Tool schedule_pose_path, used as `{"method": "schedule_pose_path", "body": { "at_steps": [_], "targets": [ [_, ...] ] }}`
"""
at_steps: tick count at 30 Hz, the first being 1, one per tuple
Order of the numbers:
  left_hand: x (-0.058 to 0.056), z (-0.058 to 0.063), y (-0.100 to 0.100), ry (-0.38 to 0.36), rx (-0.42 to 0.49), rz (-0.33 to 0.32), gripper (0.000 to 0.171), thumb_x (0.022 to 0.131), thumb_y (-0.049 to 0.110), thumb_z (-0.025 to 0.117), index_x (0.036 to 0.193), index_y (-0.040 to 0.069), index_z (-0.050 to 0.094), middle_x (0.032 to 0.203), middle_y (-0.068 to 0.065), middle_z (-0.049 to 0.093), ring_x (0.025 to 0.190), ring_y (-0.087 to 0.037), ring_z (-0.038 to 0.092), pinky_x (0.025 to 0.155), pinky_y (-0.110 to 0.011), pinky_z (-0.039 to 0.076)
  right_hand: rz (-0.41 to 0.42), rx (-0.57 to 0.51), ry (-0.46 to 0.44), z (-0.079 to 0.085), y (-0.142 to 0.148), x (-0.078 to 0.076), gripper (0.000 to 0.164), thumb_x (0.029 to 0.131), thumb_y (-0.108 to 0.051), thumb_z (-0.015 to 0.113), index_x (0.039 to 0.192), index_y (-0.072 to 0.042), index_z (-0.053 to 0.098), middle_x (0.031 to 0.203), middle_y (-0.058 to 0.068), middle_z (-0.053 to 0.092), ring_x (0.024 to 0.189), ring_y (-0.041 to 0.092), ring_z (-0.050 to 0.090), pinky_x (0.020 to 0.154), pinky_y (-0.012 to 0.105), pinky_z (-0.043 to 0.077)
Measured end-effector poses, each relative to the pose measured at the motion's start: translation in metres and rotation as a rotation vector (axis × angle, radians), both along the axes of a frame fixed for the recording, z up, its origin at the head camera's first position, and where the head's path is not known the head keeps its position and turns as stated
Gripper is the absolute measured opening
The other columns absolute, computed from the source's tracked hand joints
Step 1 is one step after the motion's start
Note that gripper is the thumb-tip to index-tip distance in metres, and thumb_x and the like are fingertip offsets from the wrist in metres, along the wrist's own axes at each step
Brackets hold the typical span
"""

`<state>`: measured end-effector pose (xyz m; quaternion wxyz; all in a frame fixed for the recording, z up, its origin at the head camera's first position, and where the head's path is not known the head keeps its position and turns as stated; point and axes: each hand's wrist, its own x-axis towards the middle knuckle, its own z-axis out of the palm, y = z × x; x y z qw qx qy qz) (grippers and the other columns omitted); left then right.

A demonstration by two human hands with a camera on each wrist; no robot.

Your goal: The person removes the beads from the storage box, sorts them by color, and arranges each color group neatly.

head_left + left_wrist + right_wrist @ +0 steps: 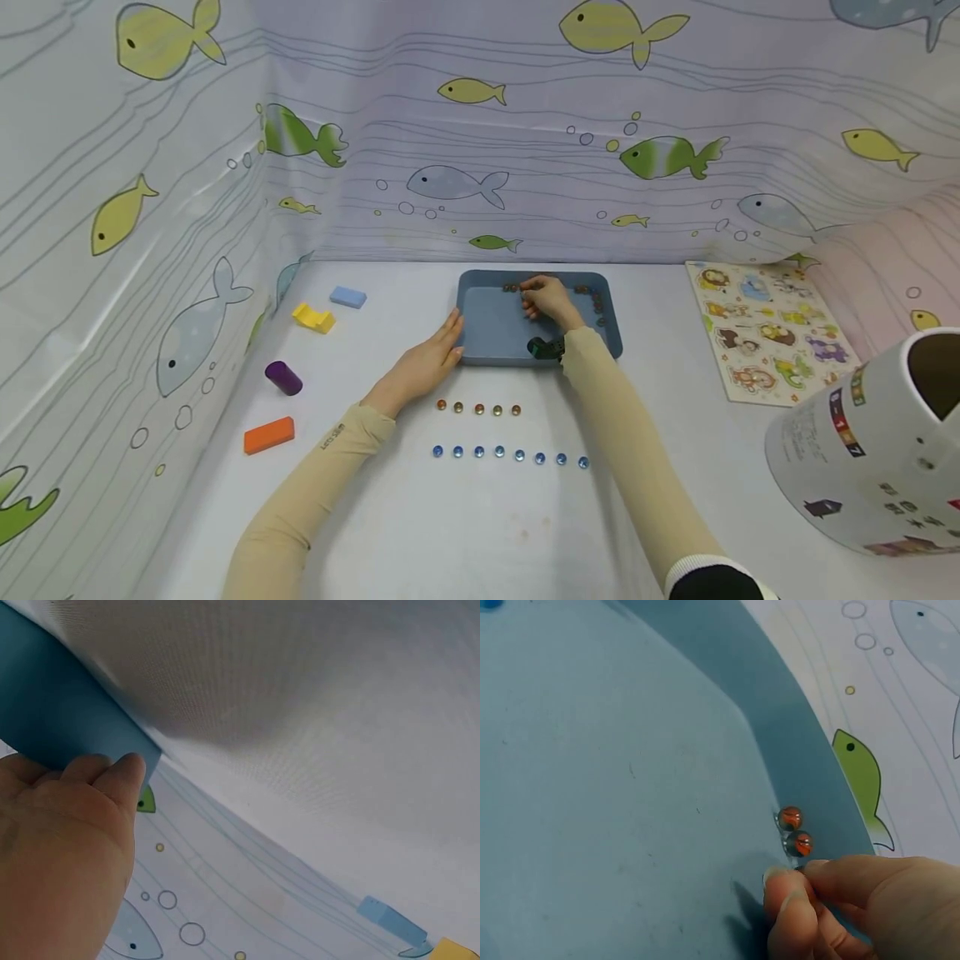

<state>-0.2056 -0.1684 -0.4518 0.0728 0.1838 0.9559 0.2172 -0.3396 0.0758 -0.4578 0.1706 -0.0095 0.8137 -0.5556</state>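
A blue-grey tray (495,333) lies at the back of the table, with orange-streaked glass marbles (790,818) along its far wall. My right hand (549,302) is inside it at that wall; thumb and fingertips pinch a marble (800,868), mostly hidden by the fingers, beside two others. More marbles (597,304) line the tray's right side. Against the tray's left wall rest the straight fingers of my left hand (422,364). In front of the tray are a row of amber-brown marbles (479,409) and, nearer, a longer row of blue marbles (499,451).
To the left lie a blue block (348,297), a yellow block (313,318), a purple cylinder (283,377) and an orange block (268,435). An animal picture board (776,333) and a large white cylindrical container (847,467) occupy the right. Fish-patterned sheeting (450,125) borders the table.
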Motion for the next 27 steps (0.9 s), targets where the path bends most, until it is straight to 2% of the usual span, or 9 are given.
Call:
{"method": "schedule_pose_path", "body": {
  "at_steps": [11, 21, 27],
  "targets": [
    [0.001, -0.001, 0.0, 0.011, 0.016, -0.003, 0.06, 0.106, 0.033, 0.033, 0.156, 0.007, 0.013, 0.164, -0.007, 0.002, 0.145, -0.032, 0.03, 0.115, -0.048, 0.034, 0.006, 0.051, 0.004, -0.001, 0.001, 0.001, 0.025, 0.098, -0.015, 0.057, 0.117, 0.001, 0.063, 0.07, 0.003, 0.059, 0.05, 0.008, 0.057, 0.05, 0.02, 0.052],
    [0.004, -0.003, 0.001, -0.004, 0.023, 0.007, 0.06, 0.106, 0.033, 0.034, 0.156, 0.008, 0.013, 0.164, -0.005, 0.001, 0.145, -0.031, 0.029, 0.117, -0.047, 0.032, 0.054, -0.012, -0.118, 0.005, 0.011, 0.003, 0.042, 0.102, -0.028, 0.049, 0.124, 0.006, 0.058, 0.076, 0.0, 0.061, 0.063, 0.008, 0.059, 0.058, 0.018, 0.053],
    [0.004, 0.001, 0.0, 0.008, 0.023, 0.01, 0.06, 0.106, 0.033, 0.034, 0.156, 0.007, 0.012, 0.164, -0.006, 0.003, 0.145, -0.032, 0.029, 0.116, -0.048, 0.033, 0.088, -0.026, -0.114, 0.011, 0.018, 0.009, 0.045, 0.103, -0.032, 0.045, 0.13, 0.003, 0.057, 0.079, 0.0, 0.061, 0.065, 0.008, 0.058, 0.061, 0.018, 0.052]
  ]
}}
